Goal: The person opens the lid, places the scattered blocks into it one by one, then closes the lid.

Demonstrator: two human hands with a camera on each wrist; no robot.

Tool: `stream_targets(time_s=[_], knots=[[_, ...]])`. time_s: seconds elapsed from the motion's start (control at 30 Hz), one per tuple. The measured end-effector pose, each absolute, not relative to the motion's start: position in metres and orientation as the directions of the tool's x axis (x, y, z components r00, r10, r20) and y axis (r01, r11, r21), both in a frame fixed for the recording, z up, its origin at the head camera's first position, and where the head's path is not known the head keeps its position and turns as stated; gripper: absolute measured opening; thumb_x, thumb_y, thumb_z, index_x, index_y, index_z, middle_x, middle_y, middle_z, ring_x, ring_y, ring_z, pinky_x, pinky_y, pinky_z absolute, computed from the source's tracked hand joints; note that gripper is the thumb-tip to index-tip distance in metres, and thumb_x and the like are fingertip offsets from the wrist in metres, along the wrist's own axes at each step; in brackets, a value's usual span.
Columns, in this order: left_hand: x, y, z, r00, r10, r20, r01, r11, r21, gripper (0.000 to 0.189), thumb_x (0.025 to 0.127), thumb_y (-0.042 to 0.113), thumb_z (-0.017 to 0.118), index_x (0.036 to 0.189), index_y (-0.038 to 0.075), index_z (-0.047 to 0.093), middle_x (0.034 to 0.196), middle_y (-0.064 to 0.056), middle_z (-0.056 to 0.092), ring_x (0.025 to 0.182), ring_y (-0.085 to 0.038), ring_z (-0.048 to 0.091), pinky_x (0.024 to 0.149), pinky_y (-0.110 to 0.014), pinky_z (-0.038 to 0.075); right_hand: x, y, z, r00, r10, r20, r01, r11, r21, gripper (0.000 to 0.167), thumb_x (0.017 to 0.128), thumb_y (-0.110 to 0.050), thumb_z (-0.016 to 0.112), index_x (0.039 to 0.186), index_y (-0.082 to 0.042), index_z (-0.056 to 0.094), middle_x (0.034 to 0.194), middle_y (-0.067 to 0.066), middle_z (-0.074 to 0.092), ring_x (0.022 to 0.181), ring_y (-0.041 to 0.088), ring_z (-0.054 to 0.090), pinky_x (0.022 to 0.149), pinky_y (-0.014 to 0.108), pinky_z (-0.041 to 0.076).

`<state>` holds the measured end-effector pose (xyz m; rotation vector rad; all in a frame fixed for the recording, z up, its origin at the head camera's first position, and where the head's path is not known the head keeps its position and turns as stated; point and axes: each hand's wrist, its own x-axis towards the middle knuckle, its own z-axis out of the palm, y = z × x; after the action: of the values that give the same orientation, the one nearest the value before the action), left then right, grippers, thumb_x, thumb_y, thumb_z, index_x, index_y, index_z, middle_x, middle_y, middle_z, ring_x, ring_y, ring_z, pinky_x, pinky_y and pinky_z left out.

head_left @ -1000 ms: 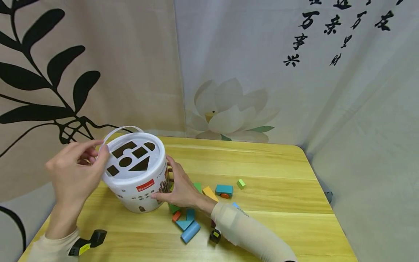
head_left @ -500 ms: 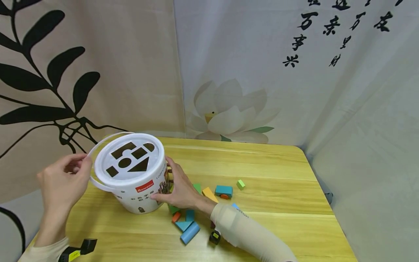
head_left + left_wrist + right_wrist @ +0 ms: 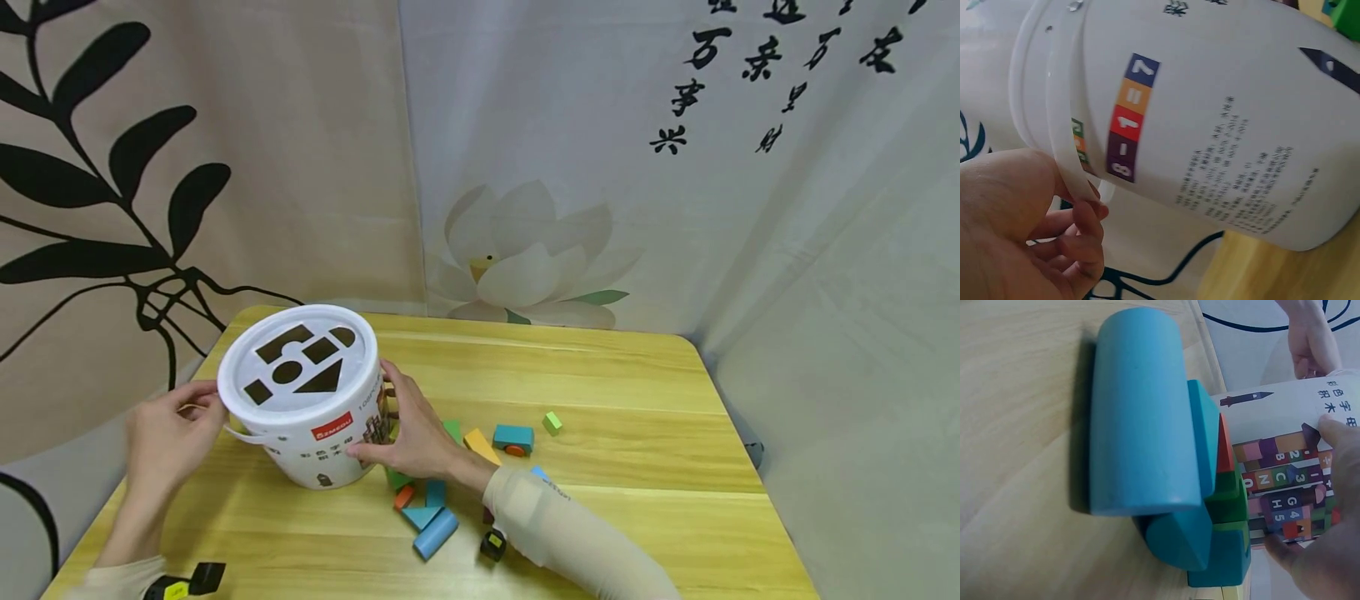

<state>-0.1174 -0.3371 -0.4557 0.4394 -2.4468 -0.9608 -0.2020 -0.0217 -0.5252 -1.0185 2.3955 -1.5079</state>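
A white lidded bucket [image 3: 303, 454] of toy blocks stands at the table's left side, its lid [image 3: 315, 400] pierced with dark shape cut-outs. The left hand [image 3: 168, 437] pinches the bucket's white plastic handle [image 3: 1063, 106] just under the rim. In the left wrist view the thumb and fingers meet at the handle's edge. My right hand [image 3: 416, 433] grips the bucket's printed right side, thumb toward the front and fingers behind. The right wrist view shows this hand against the picture of blocks, beside a blue cylinder [image 3: 1141, 412].
Loose wooden blocks lie right of the bucket, among them a blue triangle [image 3: 422, 517], a yellow piece [image 3: 482, 445], a blue arch [image 3: 513, 437] and a small green block [image 3: 552, 422]. Some sit partly behind the right forearm. A curtain hangs behind the wooden table [image 3: 637, 500].
The left hand has swung the handle from above the lid out to the left and down below the rim. The bucket and the right hand stay nearly in place.
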Motion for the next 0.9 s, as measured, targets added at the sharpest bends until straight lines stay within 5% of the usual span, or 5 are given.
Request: stream_targets(time_s=[0.23, 0.47, 0.7, 0.9], knots=[[-0.121, -0.332, -0.472, -0.831, -0.441, 0.340, -0.086, 0.706, 0.703, 0.024, 0.100, 0.008, 0.065, 0.111, -0.002, 0.083, 0.066, 0.041, 0.050, 0.058, 0.015, 0.048, 0.053, -0.015, 0.038, -0.202, -0.022, -0.528, -0.757, -0.606, 0.244, -0.480, 0.263, -0.837, 0.122, 0.092, -0.047, 0.094, 0.177, -0.047, 0.007, 0.178, -0.003, 0.037, 0.163, 0.016, 0.041, 0.126, 0.059, 0.050], [-0.120, -0.326, -0.483, -0.816, -0.443, 0.372, -0.070, 0.714, 0.696, 0.027, 0.095, 0.001, 0.063, 0.109, -0.003, 0.086, 0.074, -0.005, 0.078, 0.061, 0.017, 0.047, 0.054, -0.015, 0.039, -0.201, -0.023, -0.530, -0.755, -0.608, 0.244, -0.476, 0.253, -0.842, 0.122, 0.092, -0.045, 0.094, 0.177, -0.046, 0.007, 0.177, -0.002, 0.036, 0.162, 0.016, 0.042, 0.124, 0.049, 0.054], [-0.118, -0.329, -0.493, -0.852, -0.467, 0.237, -0.160, 0.664, 0.730, 0.032, 0.100, 0.005, 0.059, 0.116, -0.002, 0.085, 0.077, 0.012, 0.075, 0.066, 0.014, 0.052, 0.059, -0.016, 0.043, -0.200, -0.022, -0.532, -0.752, -0.615, 0.237, -0.471, 0.250, -0.846, 0.121, 0.093, -0.046, 0.093, 0.177, -0.047, 0.006, 0.178, -0.002, 0.035, 0.162, 0.017, 0.042, 0.124, 0.049, 0.053], [-0.117, -0.327, -0.499, -0.862, -0.477, 0.172, -0.193, 0.623, 0.758, 0.035, 0.105, 0.008, 0.058, 0.130, -0.004, 0.080, 0.113, -0.026, 0.083, 0.073, 0.023, 0.052, 0.062, -0.010, 0.046, -0.200, -0.007, -0.528, -0.781, -0.585, 0.218, -0.465, 0.312, -0.829, 0.108, 0.100, -0.056, 0.080, 0.179, -0.044, 0.007, 0.184, -0.003, 0.029, 0.169, 0.026, 0.037, 0.132, 0.063, 0.042]])
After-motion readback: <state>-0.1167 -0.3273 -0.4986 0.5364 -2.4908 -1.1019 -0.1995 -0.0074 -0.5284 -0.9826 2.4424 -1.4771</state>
